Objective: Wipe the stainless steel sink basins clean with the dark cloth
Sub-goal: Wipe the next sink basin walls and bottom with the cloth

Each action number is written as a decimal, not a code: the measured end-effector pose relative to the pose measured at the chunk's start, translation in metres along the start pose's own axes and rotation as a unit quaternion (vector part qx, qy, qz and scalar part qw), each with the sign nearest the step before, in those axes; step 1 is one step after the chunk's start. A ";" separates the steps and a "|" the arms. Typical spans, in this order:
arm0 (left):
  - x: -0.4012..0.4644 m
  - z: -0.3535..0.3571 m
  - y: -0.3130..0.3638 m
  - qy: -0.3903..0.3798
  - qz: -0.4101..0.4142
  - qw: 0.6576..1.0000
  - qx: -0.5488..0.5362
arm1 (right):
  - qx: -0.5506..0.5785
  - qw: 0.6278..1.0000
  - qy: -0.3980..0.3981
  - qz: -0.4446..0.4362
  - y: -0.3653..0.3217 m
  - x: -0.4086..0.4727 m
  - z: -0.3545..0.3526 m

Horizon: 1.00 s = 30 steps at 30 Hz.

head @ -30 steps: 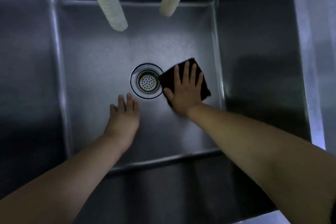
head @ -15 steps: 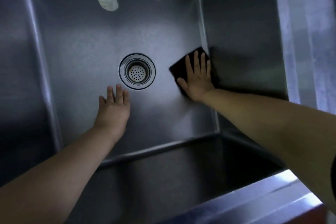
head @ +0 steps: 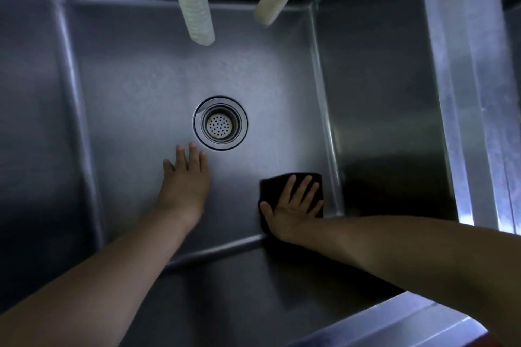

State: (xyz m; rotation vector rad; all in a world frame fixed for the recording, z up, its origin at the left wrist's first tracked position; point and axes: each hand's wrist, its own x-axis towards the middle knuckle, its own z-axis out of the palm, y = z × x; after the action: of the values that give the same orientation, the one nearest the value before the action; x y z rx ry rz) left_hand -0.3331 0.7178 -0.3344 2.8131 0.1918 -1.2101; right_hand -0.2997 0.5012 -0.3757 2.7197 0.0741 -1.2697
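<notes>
Our right hand (head: 293, 207), fingers spread flat, has dragged the dark square cloth (head: 270, 183) from the right wall to the stainless steel basin's (head: 146, 87) near-right corner; our left hand (head: 184, 180) rests flat, holding nothing.

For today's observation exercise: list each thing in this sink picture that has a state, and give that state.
dark cloth: flat on the basin floor, near-right corner, under the right hand
right hand: fingers spread, pressing the cloth
left hand: open, flat, holding nothing
drain strainer: seated, uncovered
two hoses: hanging, no water seen
sink basin: no standing water
</notes>
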 end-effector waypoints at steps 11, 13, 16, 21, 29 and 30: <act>0.001 -0.003 -0.003 0.011 0.006 1.000 -0.022 | -0.093 0.926 0.261 -0.257 -0.091 0.063 -0.076; 0.001 -0.002 -0.003 0.012 0.002 1.000 -0.025 | -0.098 0.906 0.276 -0.304 -0.106 0.067 -0.080; 0.002 -0.002 -0.003 0.012 -0.005 0.999 -0.031 | -0.100 0.869 0.284 -0.394 -0.115 0.064 -0.075; 0.001 -0.002 -0.005 0.019 -0.010 0.999 -0.035 | -0.091 0.841 0.284 -0.451 -0.108 0.055 -0.072; 0.002 0.001 -0.005 0.022 -0.009 0.999 -0.045 | -0.137 0.864 0.247 -0.417 -0.130 0.058 -0.075; 0.002 0.002 -0.006 0.026 -0.010 0.999 -0.046 | -0.124 0.869 0.236 -0.417 -0.134 0.061 -0.075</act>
State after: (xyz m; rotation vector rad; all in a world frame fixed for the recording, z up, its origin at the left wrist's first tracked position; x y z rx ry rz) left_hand -0.3334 0.7234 -0.3374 2.7718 0.2715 -1.1019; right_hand -0.2172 0.6436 -0.3890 2.7359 1.4744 -0.5657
